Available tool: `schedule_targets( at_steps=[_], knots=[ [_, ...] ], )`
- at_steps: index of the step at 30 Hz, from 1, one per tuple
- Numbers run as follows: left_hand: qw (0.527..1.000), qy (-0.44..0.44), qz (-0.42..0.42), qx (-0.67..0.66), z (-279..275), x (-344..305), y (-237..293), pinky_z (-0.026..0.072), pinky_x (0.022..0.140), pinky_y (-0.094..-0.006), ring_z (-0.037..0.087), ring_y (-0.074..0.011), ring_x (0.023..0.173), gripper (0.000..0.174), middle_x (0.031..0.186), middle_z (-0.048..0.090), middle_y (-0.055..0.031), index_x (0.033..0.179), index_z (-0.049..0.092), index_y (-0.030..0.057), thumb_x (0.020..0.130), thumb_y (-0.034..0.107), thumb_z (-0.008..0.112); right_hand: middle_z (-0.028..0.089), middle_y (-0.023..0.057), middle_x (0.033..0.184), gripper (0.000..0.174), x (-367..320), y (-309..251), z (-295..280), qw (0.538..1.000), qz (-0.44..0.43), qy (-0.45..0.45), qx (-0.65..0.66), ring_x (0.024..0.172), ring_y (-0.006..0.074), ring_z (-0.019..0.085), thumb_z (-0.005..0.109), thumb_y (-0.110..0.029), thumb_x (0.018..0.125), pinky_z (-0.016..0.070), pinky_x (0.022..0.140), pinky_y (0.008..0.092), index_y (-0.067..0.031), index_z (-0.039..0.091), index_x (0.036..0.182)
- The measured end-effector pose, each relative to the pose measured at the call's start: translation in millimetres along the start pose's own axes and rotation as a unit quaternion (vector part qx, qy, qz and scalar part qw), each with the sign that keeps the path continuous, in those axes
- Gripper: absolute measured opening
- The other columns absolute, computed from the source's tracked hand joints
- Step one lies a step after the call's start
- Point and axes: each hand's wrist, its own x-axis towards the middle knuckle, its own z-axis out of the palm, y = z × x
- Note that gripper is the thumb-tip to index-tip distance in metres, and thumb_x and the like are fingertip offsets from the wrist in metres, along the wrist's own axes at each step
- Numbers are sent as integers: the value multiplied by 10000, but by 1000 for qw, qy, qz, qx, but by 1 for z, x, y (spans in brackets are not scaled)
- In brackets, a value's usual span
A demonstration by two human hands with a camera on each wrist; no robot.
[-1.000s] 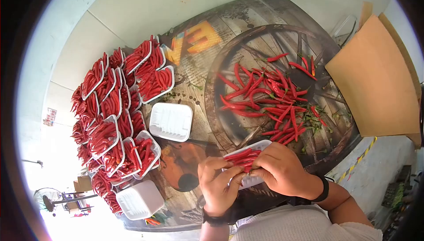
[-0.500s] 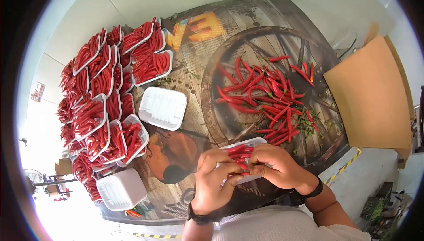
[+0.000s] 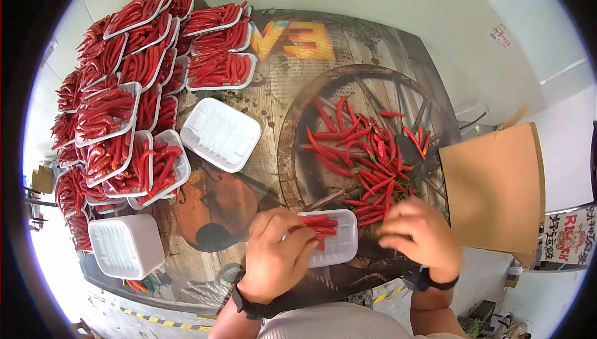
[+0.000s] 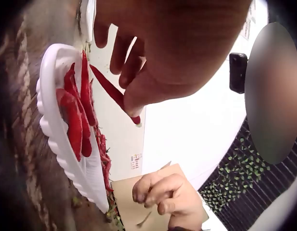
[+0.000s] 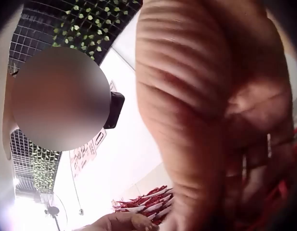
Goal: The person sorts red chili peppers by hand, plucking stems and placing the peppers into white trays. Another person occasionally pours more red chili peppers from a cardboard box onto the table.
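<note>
Bright glare in 3 views (head edges curved).

Stacked chili trays (image 3: 107, 114) on 1 printed table (image 3: 372, 44) show a food-packing workspace.

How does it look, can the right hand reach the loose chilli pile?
Probably yes: the right hand hovers at the near edge of the loose chilli pile, with nothing visible between them.
</note>
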Motion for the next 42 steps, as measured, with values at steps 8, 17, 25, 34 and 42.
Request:
schedule_targets(
  at_steps=[8, 17, 25, 34, 42],
  knots=[
    [999, 20, -3, 44, 5, -2, -13, 493, 817, -427, 598, -315, 953, 226, 945, 608, -87, 855, 720, 55, 653, 89, 815, 624, 116, 886, 195, 91, 24, 53, 965, 20, 216, -148, 903, 334, 600, 781, -128, 770, 481, 792, 427, -38, 700, 923],
    [997, 26, -43, 53, 2, -1, -7, 492, 837, -433, 596, -331, 962, 383, 991, 616, -104, 925, 697, 47, 574, 69, 848, 582, 140, 883, 139, 89, 22, 59, 958, 10, 221, -184, 919, 364, 574, 740, -84, 752, 474, 762, 471, -40, 633, 827],
    [996, 27, -80, 41, 1, -3, -8, 472, 846, -444, 587, -348, 978, 348, 1008, 613, -118, 935, 685, 23, 623, 67, 833, 667, 112, 955, 127, -19, -9, 10, 875, 150, 455, -71, 909, 295, 631, 739, -104, 862, 505, 763, 393, -61, 679, 965],
    [995, 31, -74, 59, 1, -4, -5, 482, 842, -403, 595, -335, 964, 287, 1012, 619, -133, 945, 664, -1, 689, 35, 789, 710, 144, 987, 282, -161, 16, -131, 600, 290, 566, -486, 914, 275, 667, 616, -228, 981, 516, 794, 413, 14, 707, 1093],
    [994, 49, -83, 44, 3, -4, -6, 475, 829, -419, 595, -334, 945, 239, 984, 626, -124, 924, 687, 9, 715, 66, 789, 679, 105, 900, 174, -14, 9, -31, 833, 143, 478, -240, 907, 323, 627, 782, -207, 824, 489, 819, 421, -60, 701, 870]
  ],
)
